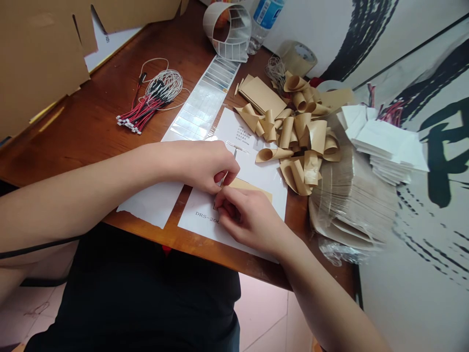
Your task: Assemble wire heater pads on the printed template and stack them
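My left hand (pixel 205 166) and my right hand (pixel 245 220) meet above white printed paper (pixel 205 220) marked "DRS-20" on the wooden desk. A thin metal pin or tweezer tip (pixel 229 168) stands in my left fingers, and its exact form is too slim to tell. My right fingertips pinch the edge of a tan paper sheet (pixel 251 188), whose lower part is hidden by my fingers. A printed white sheet (pixel 234 129) lies just beyond my hands. A heap of curled tan paper strips (pixel 300 134) lies to the right.
Right of the heap stand a plastic-wrapped stack of tan sheets (pixel 351 200) and white cards (pixel 388 146). Farther back are red-and-black connector wires (pixel 146 102), a silver label strip (pixel 201 100), tape (pixel 296 58), a water bottle (pixel 262 22) and cardboard (pixel 36 63).
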Demonstrator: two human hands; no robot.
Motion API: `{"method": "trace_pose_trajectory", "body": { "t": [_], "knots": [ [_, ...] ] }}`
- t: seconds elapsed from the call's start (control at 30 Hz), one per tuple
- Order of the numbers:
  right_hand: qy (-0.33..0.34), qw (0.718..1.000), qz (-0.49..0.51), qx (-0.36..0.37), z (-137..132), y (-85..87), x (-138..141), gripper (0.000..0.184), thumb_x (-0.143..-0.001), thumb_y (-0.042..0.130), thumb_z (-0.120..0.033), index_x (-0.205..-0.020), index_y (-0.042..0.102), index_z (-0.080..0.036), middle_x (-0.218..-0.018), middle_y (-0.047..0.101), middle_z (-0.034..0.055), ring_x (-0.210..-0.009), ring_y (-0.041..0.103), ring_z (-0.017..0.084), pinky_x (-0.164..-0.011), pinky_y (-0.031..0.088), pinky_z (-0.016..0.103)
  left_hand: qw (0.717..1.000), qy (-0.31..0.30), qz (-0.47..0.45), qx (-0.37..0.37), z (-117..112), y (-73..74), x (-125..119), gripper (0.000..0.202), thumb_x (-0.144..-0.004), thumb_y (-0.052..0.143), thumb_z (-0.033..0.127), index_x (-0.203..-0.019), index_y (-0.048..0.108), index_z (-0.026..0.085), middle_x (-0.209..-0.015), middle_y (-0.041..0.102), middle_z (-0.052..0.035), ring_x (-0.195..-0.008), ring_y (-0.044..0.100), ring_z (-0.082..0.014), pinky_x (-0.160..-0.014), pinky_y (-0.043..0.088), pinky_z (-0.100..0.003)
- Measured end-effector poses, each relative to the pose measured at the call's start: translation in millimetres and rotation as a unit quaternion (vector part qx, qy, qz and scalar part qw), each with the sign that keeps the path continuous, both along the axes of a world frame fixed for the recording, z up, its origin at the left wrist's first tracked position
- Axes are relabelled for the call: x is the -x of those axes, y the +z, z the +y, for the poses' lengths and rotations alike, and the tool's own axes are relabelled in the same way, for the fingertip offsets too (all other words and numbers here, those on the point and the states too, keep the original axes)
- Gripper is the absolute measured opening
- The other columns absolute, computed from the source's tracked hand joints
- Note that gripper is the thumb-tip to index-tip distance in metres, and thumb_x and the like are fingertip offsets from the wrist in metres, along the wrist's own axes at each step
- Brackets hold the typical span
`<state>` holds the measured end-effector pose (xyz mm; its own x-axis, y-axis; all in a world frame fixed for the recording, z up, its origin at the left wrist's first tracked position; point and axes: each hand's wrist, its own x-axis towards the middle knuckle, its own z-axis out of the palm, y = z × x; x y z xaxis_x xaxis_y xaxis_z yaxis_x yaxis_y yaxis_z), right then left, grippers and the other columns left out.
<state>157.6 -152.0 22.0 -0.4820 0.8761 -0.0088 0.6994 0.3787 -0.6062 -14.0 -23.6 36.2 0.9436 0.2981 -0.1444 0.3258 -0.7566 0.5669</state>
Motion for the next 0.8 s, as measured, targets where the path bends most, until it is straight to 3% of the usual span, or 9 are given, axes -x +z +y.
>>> {"method": "trace_pose_trajectory", "body": {
  "t": [0.27, 0.8],
  "knots": [
    [-0.013, 1.000, 0.005, -0.015, -1.8, 2.1, 1.8, 0.011, -0.083, 0.055, -0.012, -0.085, 0.053, -0.022, -0.067, 0.055, -0.0048, -0.056, 0.046, 0.011, -0.059, 0.035, 0.023, 1.000, -0.001, -0.005, 0.000, 0.0, 1.0, 0.1, 0.008, -0.075, 0.071, 0.019, -0.082, 0.074, 0.021, -0.080, 0.070, 0.0000, -0.068, 0.058, -0.0133, -0.060, 0.035, -0.027],
    [-0.019, 0.998, 0.026, -0.055, -3.2, -4.4, 3.9, 0.008, -0.087, 0.060, -0.014, -0.084, 0.056, -0.021, -0.065, 0.050, -0.0063, -0.056, 0.044, 0.009, -0.057, 0.035, 0.022, 1.000, 0.002, 0.008, -0.001, -0.5, 3.2, 0.3, 0.007, -0.078, 0.071, 0.022, -0.084, 0.074, 0.020, -0.084, 0.072, -0.0004, -0.069, 0.059, -0.0128, -0.061, 0.034, -0.026]
  ]
}}
